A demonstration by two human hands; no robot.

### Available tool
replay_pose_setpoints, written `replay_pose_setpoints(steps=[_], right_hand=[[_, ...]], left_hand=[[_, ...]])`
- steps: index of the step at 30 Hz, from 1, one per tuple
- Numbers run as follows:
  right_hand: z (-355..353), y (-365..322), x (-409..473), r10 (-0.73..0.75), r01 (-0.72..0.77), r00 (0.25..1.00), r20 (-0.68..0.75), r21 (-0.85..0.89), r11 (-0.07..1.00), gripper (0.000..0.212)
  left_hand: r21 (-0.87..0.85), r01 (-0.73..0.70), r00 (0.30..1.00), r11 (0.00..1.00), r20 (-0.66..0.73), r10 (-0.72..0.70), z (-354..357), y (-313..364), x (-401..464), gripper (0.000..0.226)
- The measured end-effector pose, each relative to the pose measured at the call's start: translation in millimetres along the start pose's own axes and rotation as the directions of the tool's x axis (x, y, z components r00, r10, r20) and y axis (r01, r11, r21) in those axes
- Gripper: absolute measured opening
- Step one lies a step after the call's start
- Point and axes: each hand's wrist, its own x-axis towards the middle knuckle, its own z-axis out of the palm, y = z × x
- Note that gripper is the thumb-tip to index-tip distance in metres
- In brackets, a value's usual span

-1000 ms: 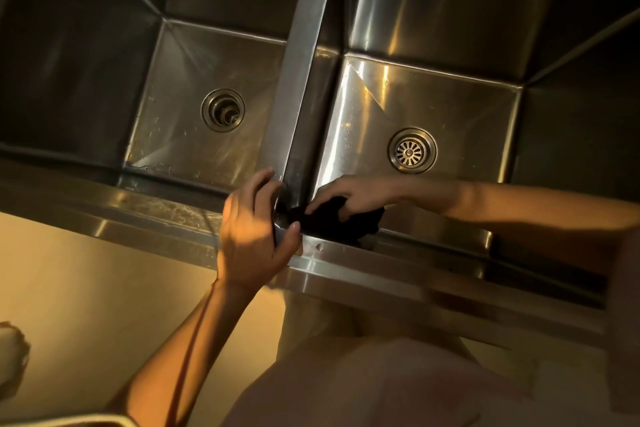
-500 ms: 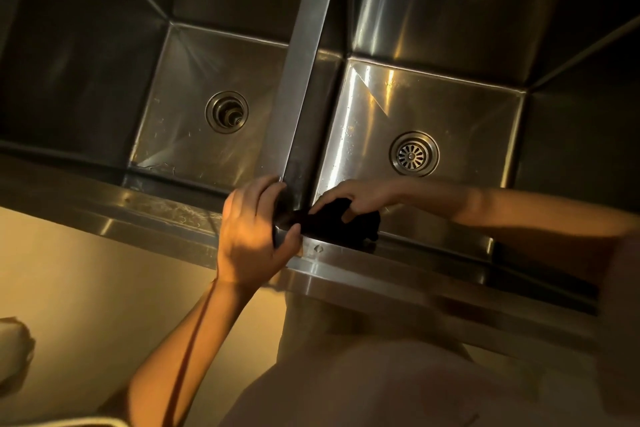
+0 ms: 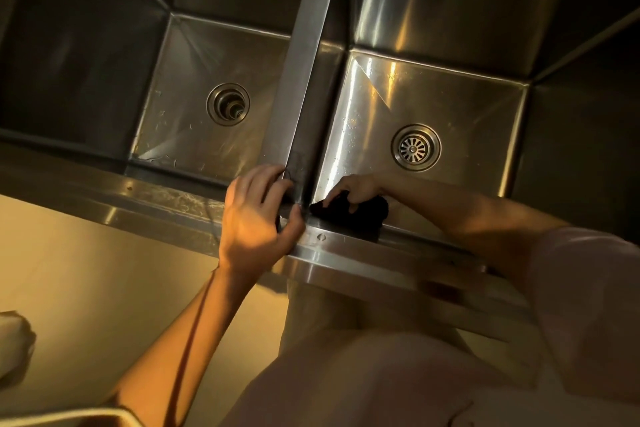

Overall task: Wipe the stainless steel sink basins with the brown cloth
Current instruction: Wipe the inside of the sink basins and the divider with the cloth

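Only a dark, bunched brown cloth [image 3: 349, 215].

Divider [image 3: 304, 80]: left basin [image 3: 194, 121] to its left, right basin [image 3: 450, 104] to its right; cloth [image 3: 353, 215] at right basin's near corner beside divider; left hand [image 3: 256, 218] on divider's near end.

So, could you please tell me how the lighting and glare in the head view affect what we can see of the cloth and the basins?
Head view: warm, dim light; bright glare streaks on the right basin floor; the left basin walls fall into shadow; the cloth under the right hand reads near black, its texture lost; wide-angle lens bends the front rim.
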Motion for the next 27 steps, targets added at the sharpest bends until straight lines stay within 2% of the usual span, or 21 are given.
replay_pose_setpoints(steps=[5, 9, 13, 18, 27], right_hand=[[-12, -21, -66, -0.119, 0.119, 0.992, 0.032, 0.008, 0.993, 0.062], [-17, -36, -127, -0.220, 0.220, 0.975, 0.011, 0.049, 0.974, 0.061], [-13, -34, -159, -0.265, 0.261, 0.964, 0.006, 0.161, 0.952, 0.060], [0, -1, -121, -0.156, 0.146, 0.988, 0.010, 0.300, 0.943, 0.061], [22, 57, -48, 0.126, -0.126, 0.992, 0.005, 0.102, 0.987, 0.061]], left_hand=[[-0.005, 0.007, 0.999, 1.000, -0.036, -0.007, -1, 2, -1, 0.034], [0.044, -0.049, 0.998, 0.998, -0.035, 0.051, 1, 0, -3, 0.034], [0.105, -0.167, 0.986, 0.980, 0.003, 0.168, 6, -4, -4, 0.032], [0.123, -0.187, 0.982, 0.975, 0.026, 0.186, 8, -4, -5, 0.026], [0.101, -0.156, 0.988, 0.983, 0.034, 0.153, 4, 2, -2, 0.030]])
